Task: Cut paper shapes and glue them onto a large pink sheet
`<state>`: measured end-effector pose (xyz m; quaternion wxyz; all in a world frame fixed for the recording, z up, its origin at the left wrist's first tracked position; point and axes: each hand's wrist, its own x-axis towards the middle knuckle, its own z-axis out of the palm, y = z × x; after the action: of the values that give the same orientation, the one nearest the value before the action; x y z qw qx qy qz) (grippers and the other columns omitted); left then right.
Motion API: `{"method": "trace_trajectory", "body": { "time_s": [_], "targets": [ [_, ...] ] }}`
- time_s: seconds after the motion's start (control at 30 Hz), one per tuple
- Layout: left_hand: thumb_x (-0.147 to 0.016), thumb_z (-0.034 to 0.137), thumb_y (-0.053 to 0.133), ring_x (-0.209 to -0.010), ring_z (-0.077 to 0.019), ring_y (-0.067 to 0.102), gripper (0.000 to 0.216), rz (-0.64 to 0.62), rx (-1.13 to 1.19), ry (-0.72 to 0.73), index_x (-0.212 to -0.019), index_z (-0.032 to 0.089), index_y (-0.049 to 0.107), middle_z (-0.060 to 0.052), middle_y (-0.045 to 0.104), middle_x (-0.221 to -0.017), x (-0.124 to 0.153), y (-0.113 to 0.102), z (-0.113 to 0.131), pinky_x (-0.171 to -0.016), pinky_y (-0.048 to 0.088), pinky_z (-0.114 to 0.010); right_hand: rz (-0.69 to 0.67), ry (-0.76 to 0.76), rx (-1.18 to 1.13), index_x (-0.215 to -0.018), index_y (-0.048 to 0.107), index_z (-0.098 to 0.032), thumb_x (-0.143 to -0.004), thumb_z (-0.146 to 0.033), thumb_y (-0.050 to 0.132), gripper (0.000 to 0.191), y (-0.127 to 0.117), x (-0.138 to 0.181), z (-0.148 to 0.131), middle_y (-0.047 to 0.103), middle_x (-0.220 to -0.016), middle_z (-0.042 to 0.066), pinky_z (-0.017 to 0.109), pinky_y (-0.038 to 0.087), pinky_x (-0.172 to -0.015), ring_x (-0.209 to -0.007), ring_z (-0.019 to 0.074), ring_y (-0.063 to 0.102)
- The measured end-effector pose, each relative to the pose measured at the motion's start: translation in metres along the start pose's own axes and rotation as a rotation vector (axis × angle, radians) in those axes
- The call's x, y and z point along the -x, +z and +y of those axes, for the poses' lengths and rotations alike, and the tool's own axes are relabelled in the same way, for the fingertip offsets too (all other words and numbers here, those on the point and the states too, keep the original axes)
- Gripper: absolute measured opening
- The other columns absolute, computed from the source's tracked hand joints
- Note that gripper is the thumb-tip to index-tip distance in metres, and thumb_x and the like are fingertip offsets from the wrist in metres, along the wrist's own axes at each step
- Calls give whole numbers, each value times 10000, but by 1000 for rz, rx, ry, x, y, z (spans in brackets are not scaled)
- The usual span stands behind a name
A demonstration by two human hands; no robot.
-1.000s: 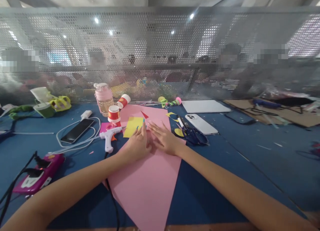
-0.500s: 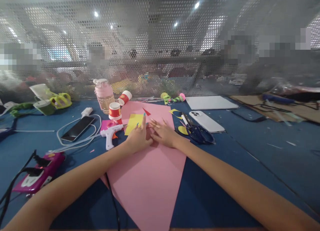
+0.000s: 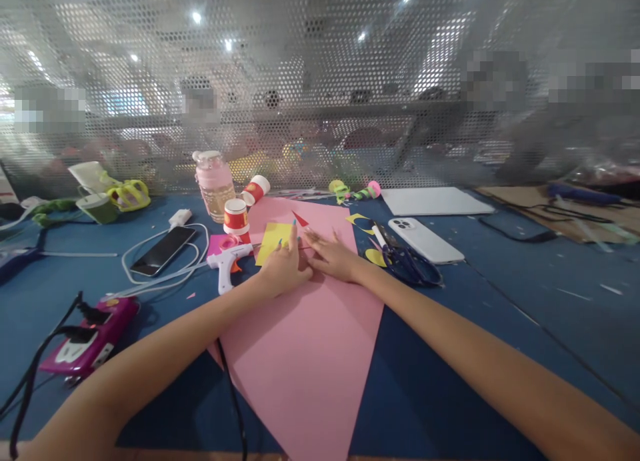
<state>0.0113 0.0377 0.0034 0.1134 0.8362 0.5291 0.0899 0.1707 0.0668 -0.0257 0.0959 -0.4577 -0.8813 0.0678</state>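
Observation:
Both hands rest on a large sheet of pink paper (image 3: pixel 300 354) lying on the blue table. My left hand (image 3: pixel 285 268) is open, its fingers stretched away from me beside a yellow paper piece (image 3: pixel 269 236). My right hand (image 3: pixel 336 258) lies flat with fingers spread, its fingertips close to the left hand. Between the hands shows a bit of reddish paper, mostly hidden by the fingers. Just beyond the fingertips is a red paper triangle (image 3: pixel 301 218). To the left of my left hand lies a white glue gun (image 3: pixel 227 264).
Left are a black phone (image 3: pixel 164 251) with a white cable, a magenta power strip (image 3: pixel 93 341), paper cups (image 3: pixel 236 216) and a pink bottle (image 3: pixel 214 184). Right lie dark-handled scissors (image 3: pixel 410 264), a white phone (image 3: pixel 427 240) and a white sheet (image 3: pixel 437 201). A perforated metal panel (image 3: pixel 310 68) stands behind.
The camera view has shifted slightly, so everything sits a little farther right. Both hands stay in nearly the same place on the pink paper.

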Motion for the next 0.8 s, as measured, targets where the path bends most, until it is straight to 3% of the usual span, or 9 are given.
{"method": "trace_trajectory", "body": {
  "time_s": [0.23,0.4,0.67,0.8],
  "targets": [
    [-747,306,504,-1249,-319,395,895,-37,18,-14,-1404,16,-31,-215,460,-1321,0,-4,1,-980,335,-418,74,-59,-28,-1436,-12,-89,-858,-456,319,761,0,1,4,159,-1461,208,650,11,-1019,-1354,294,167],
    [-747,306,497,-1248,-310,396,897,-36,-13,28,-1402,0,-34,-210,482,-1301,2,-6,3,-1006,303,-411,185,-70,19,-1434,22,-72,-858,-383,320,719,0,16,-5,215,-1450,217,597,37,-1057,-1357,253,174],
    [-734,305,490,-1260,-317,380,901,-45,-56,55,-1402,10,-39,-194,515,-1265,4,-4,5,-1013,288,-440,105,-7,-36,-1428,74,-62,-897,-469,231,687,0,22,-12,270,-1434,208,605,18,-1055,-1338,260,241],
    [-699,317,538,-1254,-297,393,986,27,-80,150,-1397,39,-100,-196,462,-1319,5,-2,5,-1025,278,-413,49,24,-12,-1433,48,-70,-898,-478,219,694,-2,17,-13,247,-1439,211,645,20,-1027,-1337,291,235]
  ]
}}
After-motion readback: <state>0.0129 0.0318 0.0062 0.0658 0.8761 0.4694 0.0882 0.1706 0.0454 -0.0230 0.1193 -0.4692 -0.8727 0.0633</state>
